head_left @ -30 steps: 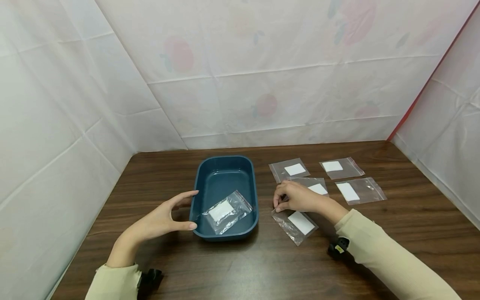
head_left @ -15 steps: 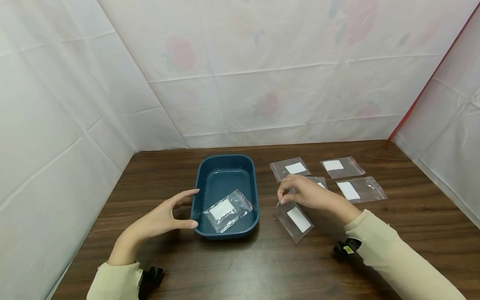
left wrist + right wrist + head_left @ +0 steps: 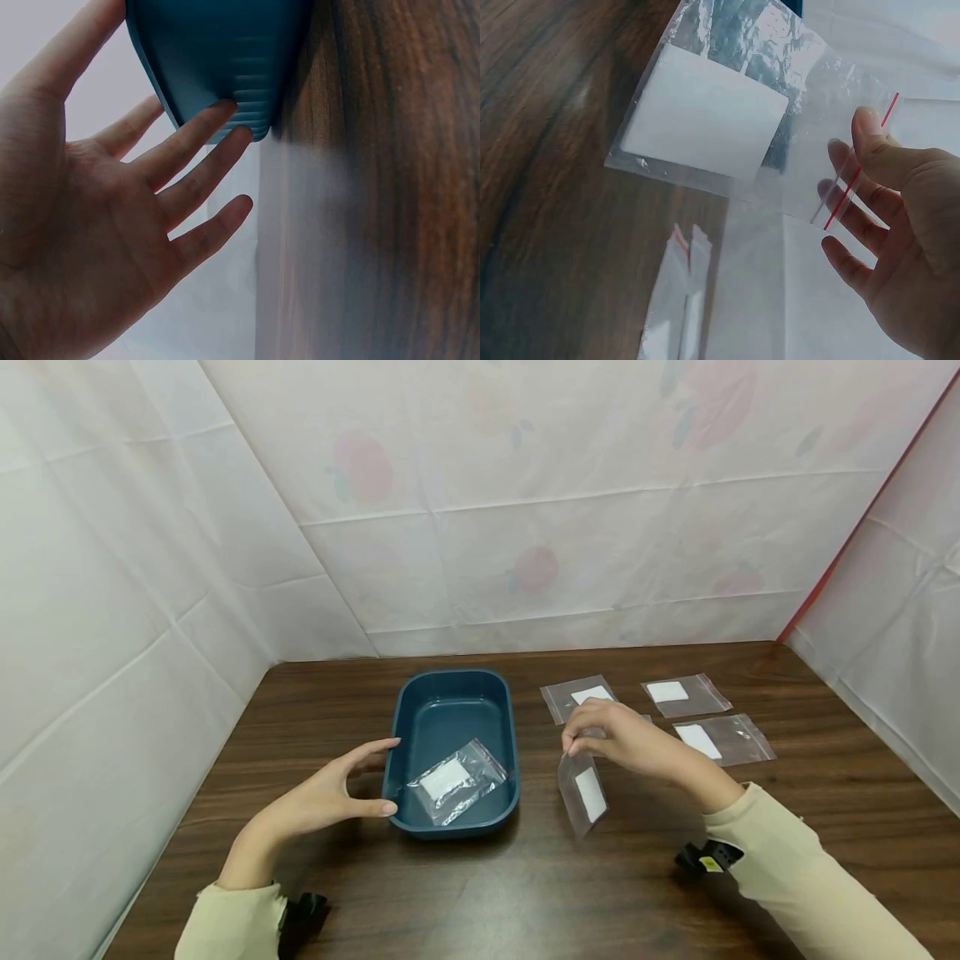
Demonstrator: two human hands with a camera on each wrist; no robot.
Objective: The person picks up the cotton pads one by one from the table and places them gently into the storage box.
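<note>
My right hand (image 3: 626, 739) pinches a clear zip bag (image 3: 802, 112) by its red-striped zip edge, thumb on one face and fingers behind. Inside the bag lies a flat white rectangle (image 3: 705, 112). The bag hangs tilted above the table, to the right of a blue rectangular tray (image 3: 450, 710). Along the tray's left side, my left hand (image 3: 322, 797) has its thumb and a fingertip at the rim. In the left wrist view its fingers (image 3: 199, 176) are spread and fairly straight against the tray's outer wall. Another zip bag (image 3: 457, 781) with a white piece lies in the tray.
Several similar bags lie flat at the right: one at the back (image 3: 573, 693), one at the back right (image 3: 686, 695), one below that (image 3: 738, 739). Another is mostly hidden behind my right hand. White patterned cloth (image 3: 480, 527) stands behind the wooden table (image 3: 480, 910).
My right hand has lifted the zip bag off the table and moved slightly right and back, and the bag now hangs more upright. The left hand and tray have stayed put.
</note>
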